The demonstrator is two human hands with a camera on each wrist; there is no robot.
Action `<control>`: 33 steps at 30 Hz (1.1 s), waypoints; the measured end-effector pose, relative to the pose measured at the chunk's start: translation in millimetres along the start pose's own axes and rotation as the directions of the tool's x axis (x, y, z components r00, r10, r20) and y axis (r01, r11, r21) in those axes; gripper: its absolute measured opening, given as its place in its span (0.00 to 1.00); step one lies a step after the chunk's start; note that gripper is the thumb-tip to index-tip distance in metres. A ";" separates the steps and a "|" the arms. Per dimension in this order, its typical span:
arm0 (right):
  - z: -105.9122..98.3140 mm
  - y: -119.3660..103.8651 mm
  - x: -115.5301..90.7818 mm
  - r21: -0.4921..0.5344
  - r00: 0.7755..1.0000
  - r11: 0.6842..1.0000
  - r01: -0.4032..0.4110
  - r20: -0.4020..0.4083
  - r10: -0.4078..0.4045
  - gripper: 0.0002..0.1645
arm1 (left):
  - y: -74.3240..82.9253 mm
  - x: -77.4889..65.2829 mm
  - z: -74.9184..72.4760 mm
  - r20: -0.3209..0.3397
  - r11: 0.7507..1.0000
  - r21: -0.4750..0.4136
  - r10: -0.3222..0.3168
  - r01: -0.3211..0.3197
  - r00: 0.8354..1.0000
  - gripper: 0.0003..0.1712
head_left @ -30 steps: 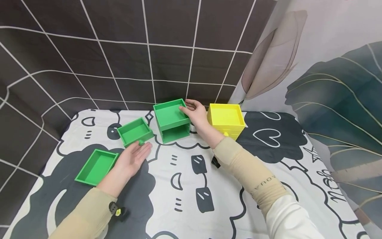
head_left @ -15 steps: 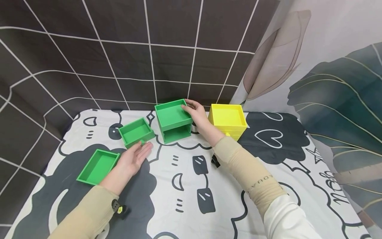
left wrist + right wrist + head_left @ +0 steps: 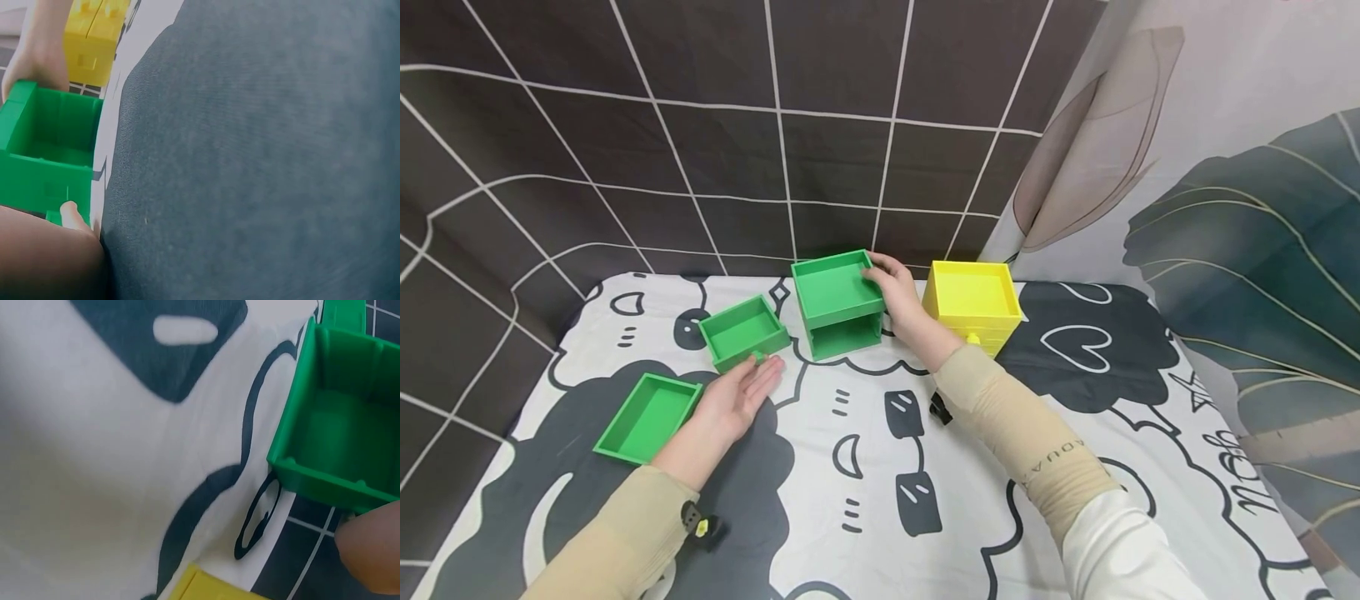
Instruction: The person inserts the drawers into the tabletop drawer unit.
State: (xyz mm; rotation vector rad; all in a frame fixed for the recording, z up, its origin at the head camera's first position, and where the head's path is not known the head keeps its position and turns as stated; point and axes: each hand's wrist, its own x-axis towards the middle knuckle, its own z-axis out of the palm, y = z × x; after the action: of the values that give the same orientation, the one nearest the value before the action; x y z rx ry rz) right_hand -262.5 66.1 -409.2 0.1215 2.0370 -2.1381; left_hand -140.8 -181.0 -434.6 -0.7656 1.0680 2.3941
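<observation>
In the head view, a green drawer cabinet (image 3: 837, 287) stands upright near the back, its front compartment hollow. My right hand (image 3: 898, 292) grips its right side, thumb over the top rim and fingers behind. To its left is a loose green drawer (image 3: 745, 332) with a small knob on its front. My left hand (image 3: 741, 396) lies palm up with fairly straight fingers at that knob. The left wrist view shows a thumb (image 3: 72, 215) beside the green front. A second green drawer (image 3: 647, 419) rests farther left, beside my left forearm.
A yellow drawer cabinet (image 3: 973, 304) with a knob stands right of the green one, close to my right wrist. A dark gridded curtain (image 3: 700, 150) hangs behind the cabinets. Patterned cloth (image 3: 850, 450) covers the surface.
The whole scene shifts slightly rightward in the head view. Both hands keep their places at the green cabinet and the drawer knob; nothing else visibly differs.
</observation>
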 end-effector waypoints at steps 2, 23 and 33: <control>1.8 1.3 -1.1 0.015 1.000 1.000 0.006 -0.021 -0.005 0.30 | -0.1 0.3 0.4 -0.003 1.000 -0.004 0.000 0.000 1.000 0.27; 21.5 11.5 -20.0 0.098 0.979 0.994 0.042 -0.204 -0.021 0.29 | 0.9 -2.2 4.1 -0.019 1.000 -0.028 0.008 -0.008 1.000 0.11; 18.6 15.9 -27.0 0.106 0.981 0.991 0.079 -0.183 -0.058 0.30 | 0.5 -7.1 -1.2 -0.022 0.999 -0.043 -0.022 0.021 1.000 0.10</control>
State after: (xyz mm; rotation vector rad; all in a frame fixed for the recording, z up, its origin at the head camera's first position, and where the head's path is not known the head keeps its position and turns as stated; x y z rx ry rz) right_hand -231.8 49.1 -418.7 0.2739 2.0408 -2.3642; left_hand -135.3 -183.2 -430.6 -0.8161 1.0149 2.4033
